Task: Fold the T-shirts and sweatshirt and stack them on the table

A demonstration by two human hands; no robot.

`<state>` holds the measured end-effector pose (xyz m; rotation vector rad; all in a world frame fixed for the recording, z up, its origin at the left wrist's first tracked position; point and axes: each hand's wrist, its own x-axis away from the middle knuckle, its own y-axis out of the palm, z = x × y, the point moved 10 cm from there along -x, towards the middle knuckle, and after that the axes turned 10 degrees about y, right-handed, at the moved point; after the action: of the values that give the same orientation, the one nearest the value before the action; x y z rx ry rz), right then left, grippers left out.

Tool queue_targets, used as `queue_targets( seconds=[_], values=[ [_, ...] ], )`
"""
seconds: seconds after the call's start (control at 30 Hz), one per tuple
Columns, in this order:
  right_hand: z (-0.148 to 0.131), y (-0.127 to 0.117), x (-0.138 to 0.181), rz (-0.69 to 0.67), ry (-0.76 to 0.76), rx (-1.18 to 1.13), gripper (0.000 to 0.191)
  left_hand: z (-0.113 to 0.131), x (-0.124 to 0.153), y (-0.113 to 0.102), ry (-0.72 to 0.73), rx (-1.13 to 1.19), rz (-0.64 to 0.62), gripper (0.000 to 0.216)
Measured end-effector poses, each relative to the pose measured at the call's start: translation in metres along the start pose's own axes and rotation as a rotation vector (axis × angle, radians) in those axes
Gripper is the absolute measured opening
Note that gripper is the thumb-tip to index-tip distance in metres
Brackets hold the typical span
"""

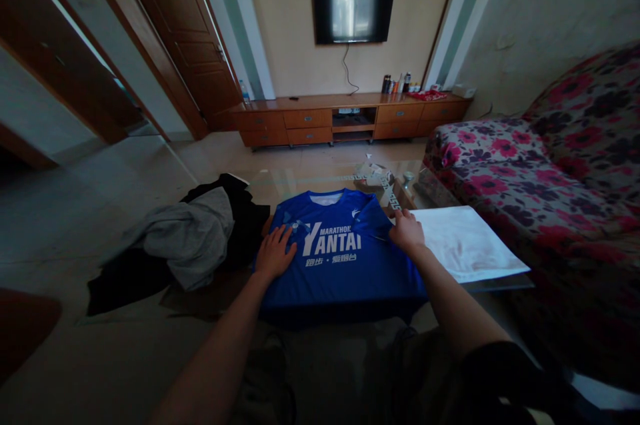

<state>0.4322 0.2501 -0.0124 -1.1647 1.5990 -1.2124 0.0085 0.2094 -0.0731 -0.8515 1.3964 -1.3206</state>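
Observation:
A blue sports shirt (340, 272) with white lettering lies flat on a glass table (300, 180) in front of me, its sleeves folded inward. My left hand (275, 253) rests flat on the shirt's left edge with the fingers spread. My right hand (407, 232) presses on the shirt's right edge near the folded sleeve, fingers down on the cloth. Neither hand grips anything.
A heap of grey and black clothes (185, 238) lies to the left of the shirt. A folded white cloth (465, 245) lies to its right. A floral sofa (550, 165) stands at the right. A wooden TV cabinet (350, 118) and wall TV (354, 8) are at the back.

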Motion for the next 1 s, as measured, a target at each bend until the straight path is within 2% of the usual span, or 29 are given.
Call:
queue_targets(
  seconds=[0.07, 0.13, 0.23, 0.37, 0.5, 0.6, 0.73, 0.9, 1.0],
  values=[
    [-0.021, 0.010, 0.002, -0.053, -0.127, -0.043, 0.042, 0.000, 0.000, 0.001, 0.002, 0.003, -0.013, 0.062],
    [-0.035, 0.033, 0.008, -0.177, -0.209, -0.030, 0.045, 0.000, 0.001, 0.001, 0.003, 0.002, -0.019, 0.062],
    [-0.039, 0.059, 0.013, -0.264, -0.192, 0.046, 0.056, 0.001, 0.001, 0.000, 0.007, -0.010, -0.015, 0.063],
    [-0.044, 0.061, -0.001, -0.237, -0.083, 0.050, 0.056, 0.001, 0.001, 0.000, 0.005, -0.026, -0.011, 0.062],
    [-0.060, 0.055, -0.037, -0.141, -0.046, 0.009, 0.060, 0.001, 0.001, -0.001, 0.004, -0.034, -0.008, 0.063],
    [-0.068, 0.074, -0.062, -0.152, -0.079, 0.028, 0.068, 0.000, 0.000, -0.001, -0.008, -0.035, -0.013, 0.061],
    [-0.058, 0.108, -0.084, -0.205, -0.027, 0.060, 0.080, -0.001, -0.001, 0.001, -0.018, -0.032, -0.020, 0.061],
    [-0.049, 0.109, -0.094, -0.131, 0.054, 0.075, 0.080, -0.003, -0.002, 0.003, -0.010, -0.039, -0.015, 0.062],
    [-0.052, 0.105, -0.097, -0.122, 0.035, 0.074, 0.081, -0.003, -0.002, 0.002, -0.010, -0.039, -0.022, 0.062]
  ],
)
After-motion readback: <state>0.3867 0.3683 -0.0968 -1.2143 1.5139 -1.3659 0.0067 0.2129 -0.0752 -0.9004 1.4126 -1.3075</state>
